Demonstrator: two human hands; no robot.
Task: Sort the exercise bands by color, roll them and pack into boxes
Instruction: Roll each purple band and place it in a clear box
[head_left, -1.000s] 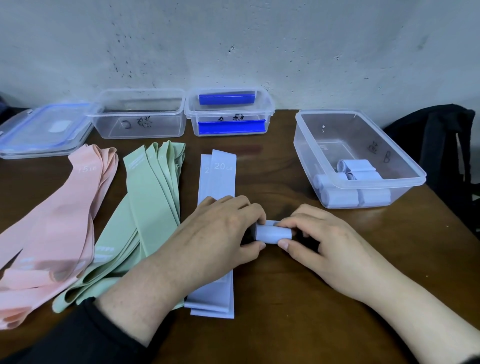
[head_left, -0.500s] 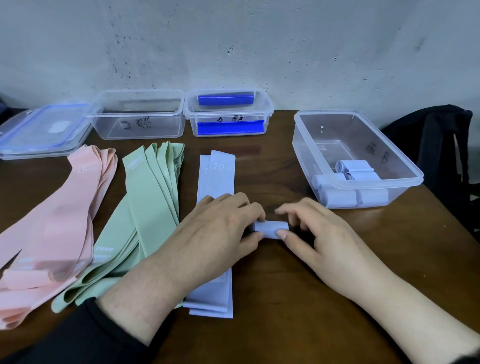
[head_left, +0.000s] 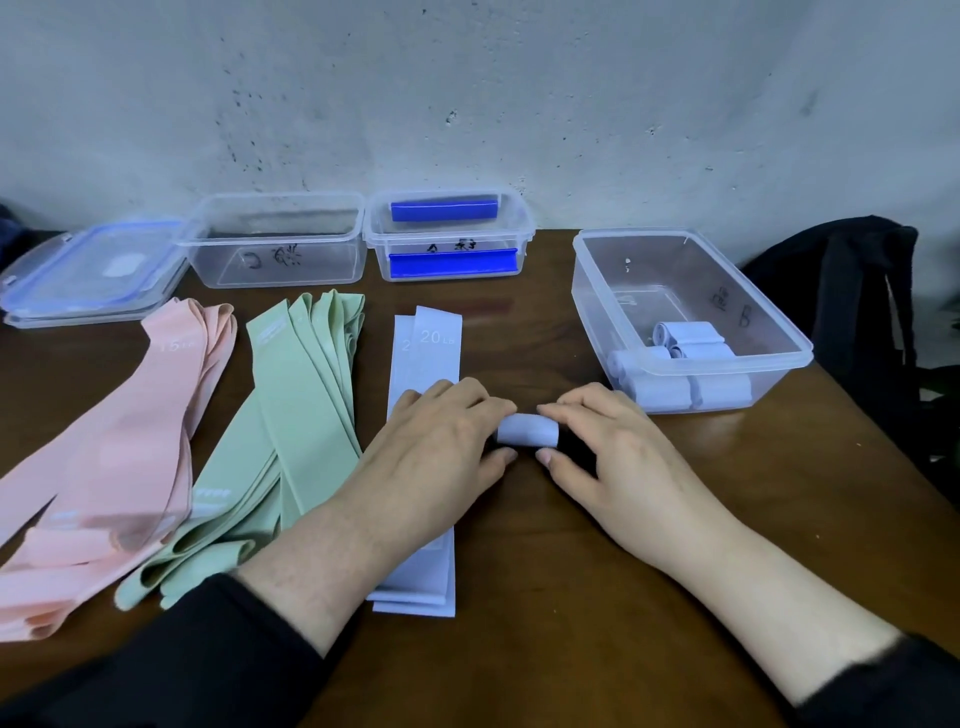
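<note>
Blue roll (head_left: 527, 430) on table (head_left: 545, 597), pinched between left hand (head_left: 441, 447) and right hand (head_left: 613, 452) | packed: several blue rolls in right box (head_left: 769, 332) | left: two flat blue bands (head_left: 423, 364), green pile (head_left: 291, 415), pink pile (head_left: 119, 441); their boxes (head_left: 275, 244) hold no bands.

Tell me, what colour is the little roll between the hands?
The rolled band is pale lavender-blue, seen in the head view.

Left hand (head_left: 441, 447), right hand (head_left: 613, 457), fingers curled

Rolled lavender band (head_left: 527, 431) on table
</note>
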